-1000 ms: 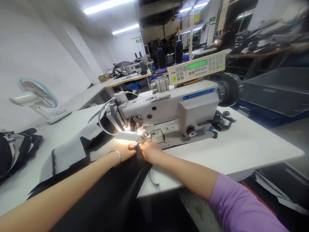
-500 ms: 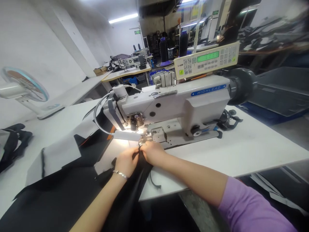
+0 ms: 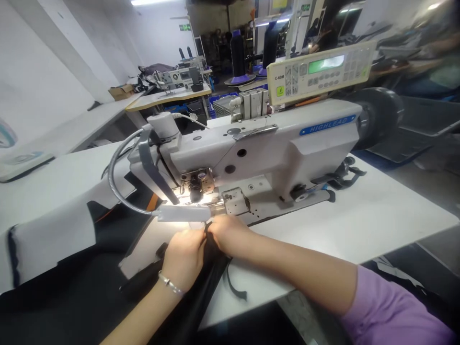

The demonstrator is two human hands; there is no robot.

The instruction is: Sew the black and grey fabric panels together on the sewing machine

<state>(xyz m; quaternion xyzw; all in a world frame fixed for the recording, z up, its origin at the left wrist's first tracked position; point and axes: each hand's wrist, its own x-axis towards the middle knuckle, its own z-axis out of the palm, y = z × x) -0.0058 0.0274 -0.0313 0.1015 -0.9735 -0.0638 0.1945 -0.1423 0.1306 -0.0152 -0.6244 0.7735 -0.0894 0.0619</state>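
Observation:
Black fabric (image 3: 72, 302) with pale backing pieces spreads over the left of the sewing table and runs up under the head of a sewing machine (image 3: 262, 139). My left hand (image 3: 183, 256), a bracelet at its wrist, pinches the fabric's edge just in front of the needle area. Right beside it, my right hand (image 3: 230, 235) is closed on the same edge, its fingertips partly hidden. A white lamp (image 3: 183, 213) on a bendy metal neck lights the needle area, close above both hands. The needle itself is hidden.
A control panel (image 3: 321, 72) with a green display sits above the machine. Two dark thread cones (image 3: 237, 57) stand behind. A thin black strip (image 3: 235, 287) lies on the white tabletop (image 3: 359, 230) near its front edge. Another sewing machine (image 3: 176, 79) stands on a far table.
My view has moved closer to the machine and turned slightly, so the fan at the left is mostly out of sight. Both hands keep their hold on the fabric's edge.

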